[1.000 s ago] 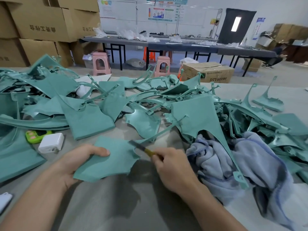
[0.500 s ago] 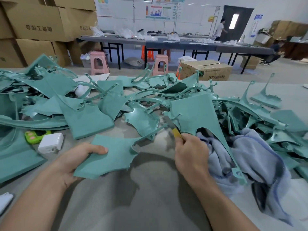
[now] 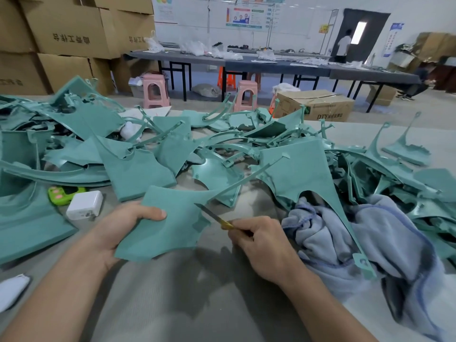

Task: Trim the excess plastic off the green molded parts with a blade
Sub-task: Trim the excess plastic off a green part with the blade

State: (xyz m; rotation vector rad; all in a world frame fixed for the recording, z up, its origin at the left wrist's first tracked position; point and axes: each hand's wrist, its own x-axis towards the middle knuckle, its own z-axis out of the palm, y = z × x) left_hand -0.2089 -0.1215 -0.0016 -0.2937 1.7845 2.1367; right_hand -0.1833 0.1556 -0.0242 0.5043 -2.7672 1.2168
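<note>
Left hand (image 3: 123, 225) grips green molded part (image 3: 170, 223) by its left edge, thumb on top, held just above bench (image 3: 172, 292). Right hand (image 3: 261, 243) is curled round blade (image 3: 212, 215), tip on the part's right edge. Pile of green parts (image 3: 283, 159) behind, blue towel (image 3: 345, 243) to the right.

Gripping a flat green part (image 3: 162, 223) in the left hand (image 3: 118, 225), thumb on top, over the grey table (image 3: 172, 292). Pinching a yellow-handled blade (image 3: 211, 214) in the right hand (image 3: 261, 243), tip laid against the part's right edge. Beyond, facing a heap of green parts (image 3: 296, 164) spread across the table, with a blue towel (image 3: 345, 238) partly under them at right, and a white charger (image 3: 85, 204) touching a small green gadget (image 3: 61, 195) at left.
</note>
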